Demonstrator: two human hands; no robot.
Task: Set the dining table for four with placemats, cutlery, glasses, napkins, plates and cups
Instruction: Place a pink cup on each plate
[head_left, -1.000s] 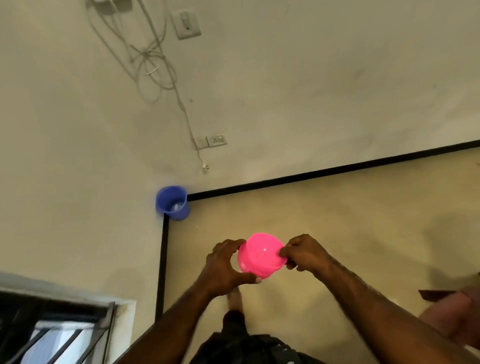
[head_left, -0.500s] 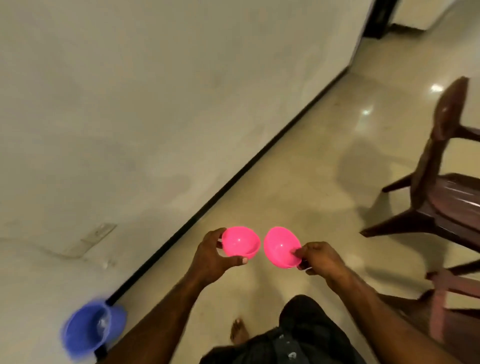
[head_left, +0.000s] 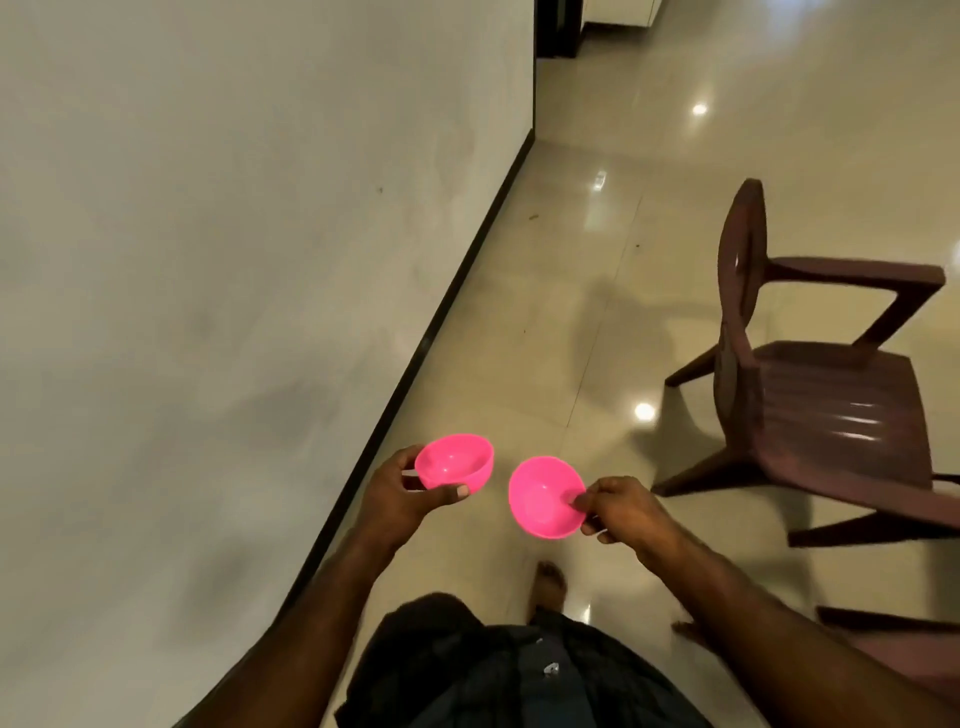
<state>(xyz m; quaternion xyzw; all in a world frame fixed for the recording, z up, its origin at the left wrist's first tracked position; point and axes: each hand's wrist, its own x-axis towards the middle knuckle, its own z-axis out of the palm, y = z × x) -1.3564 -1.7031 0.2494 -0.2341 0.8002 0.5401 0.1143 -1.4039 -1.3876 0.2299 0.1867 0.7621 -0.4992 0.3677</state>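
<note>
Two small pink plastic bowls are held in front of me above the tiled floor. My left hand (head_left: 400, 491) grips the left pink bowl (head_left: 453, 461) from its side and underneath, mouth up. My right hand (head_left: 626, 509) pinches the rim of the right pink bowl (head_left: 543, 496), which is tilted with its mouth facing me. The two bowls are a short gap apart. No dining table is in view.
A plain wall (head_left: 208, 260) with a black skirting runs along the left. A dark brown plastic armchair (head_left: 821, 384) stands on the glossy tiled floor (head_left: 587, 291) to the right; another chair part (head_left: 893, 629) shows at lower right. My bare foot (head_left: 550, 579) is below the bowls.
The nested pink bowls were separated, one into each hand, and now sit further apart. My view swung right from the wall corner with the blue bucket to the chair and open floor.
</note>
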